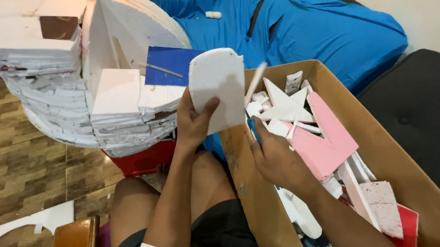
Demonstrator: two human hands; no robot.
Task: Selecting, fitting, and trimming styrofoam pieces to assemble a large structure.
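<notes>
Probably light and easy to snap, the white foam piece [217, 87] sits above the cardboard box [386, 143], left hand [193, 123] squeezing its bottom edge, right hand [276, 158] closed around a thin stick [255, 85].

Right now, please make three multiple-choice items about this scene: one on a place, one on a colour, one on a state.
1. Where does the pink foam piece lie?
A. in the cardboard box
B. on the floor
C. on the blue cloth

2. What colour is the foam piece in the left hand?
A. red
B. white
C. blue

3. How is that foam piece held?
A. flat on the knee
B. raised, gripped at its lower edge
C. pressed into the box

Answers:
1 A, it rests among white scraps inside the box.
2 B, its whole face is white.
3 B, the left hand's thumb and fingers clasp its lower part in the air, while the right hand holds a thin stick.
</notes>
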